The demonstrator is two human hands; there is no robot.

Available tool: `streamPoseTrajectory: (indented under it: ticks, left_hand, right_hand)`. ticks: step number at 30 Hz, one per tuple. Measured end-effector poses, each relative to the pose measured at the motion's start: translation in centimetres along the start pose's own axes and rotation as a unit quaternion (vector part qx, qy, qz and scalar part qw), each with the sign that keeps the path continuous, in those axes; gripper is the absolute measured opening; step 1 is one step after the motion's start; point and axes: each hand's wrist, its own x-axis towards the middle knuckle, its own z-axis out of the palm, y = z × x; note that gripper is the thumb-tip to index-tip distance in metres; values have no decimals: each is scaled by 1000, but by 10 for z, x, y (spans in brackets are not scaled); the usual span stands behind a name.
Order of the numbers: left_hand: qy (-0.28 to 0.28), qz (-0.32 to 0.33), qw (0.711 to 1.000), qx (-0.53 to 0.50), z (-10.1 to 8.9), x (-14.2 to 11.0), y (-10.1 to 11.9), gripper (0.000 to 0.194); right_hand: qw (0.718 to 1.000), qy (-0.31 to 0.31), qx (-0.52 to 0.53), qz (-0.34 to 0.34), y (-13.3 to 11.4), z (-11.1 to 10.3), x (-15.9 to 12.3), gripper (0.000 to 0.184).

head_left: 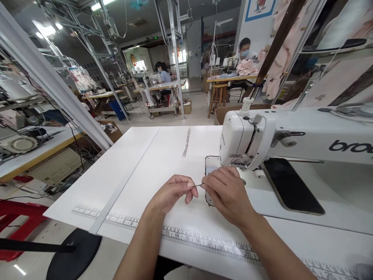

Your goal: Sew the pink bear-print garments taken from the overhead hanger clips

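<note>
My left hand (176, 190) is closed in a pinch, thumb against forefinger, on one end of a thin dark strand (199, 185). Its other end runs into the fingers of my right hand (225, 190), which are curled over it. What kind of strand it is, I cannot make out. Both hands are above the white table (140, 182), just left of and below the head of a white sewing machine (237, 136). My right hand partly covers the machine's needle plate area. Further back on the table lies a narrow patterned fabric strip (186, 143).
A dark phone (293, 184) lies under the machine's arm. A printed ruler (201, 242) runs along the table's front edge, with a grey strip (116, 191) crossing its left part. Two people sit at other machines farther back. A red stool (25, 221) stands at left.
</note>
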Motion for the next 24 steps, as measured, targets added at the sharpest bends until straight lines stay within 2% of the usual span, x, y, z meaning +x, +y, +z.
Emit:
streamPoseTrajectory:
  ticks: [5, 9, 10, 12, 14, 16, 19, 21, 24]
  left_hand:
    - [-11, -3, 1000, -19, 5, 0, 1, 23]
    - [-18, 1, 999, -40, 1, 2, -2, 24]
    - [-4, 9, 998, -55, -1, 2, -3, 25]
    - [58, 36, 994, -85, -5, 4, -4, 27]
    - [136, 69, 986, -73, -7, 6, -4, 26]
    - [176, 93, 980, -18, -5, 7, -4, 21]
    - [183, 115, 976, 41, 2, 9, -5, 14]
    - [181, 111, 975, 64, 6, 11, -5, 18]
    - [145, 87, 981, 99, 11, 11, -6, 25]
  right_hand:
    - [1000, 10, -3, -24, 3, -2, 0, 18]
    - [999, 16, 4, -31, 2, -4, -1, 15]
    - [999, 16, 9, -34, 1, -4, -1, 15]
    - [999, 16, 32, -31, -1, -3, -2, 16]
    - [997, 20, 76, 18, -2, 0, -2, 18]
    - [981, 4, 145, 132, -4, 2, -2, 19]
    - [916, -66, 265, 294, -6, 5, -1, 19]
    - [881, -93, 321, 335, -7, 6, 1, 21]
    - [877, -70, 340, 332, -7, 7, 3, 25]
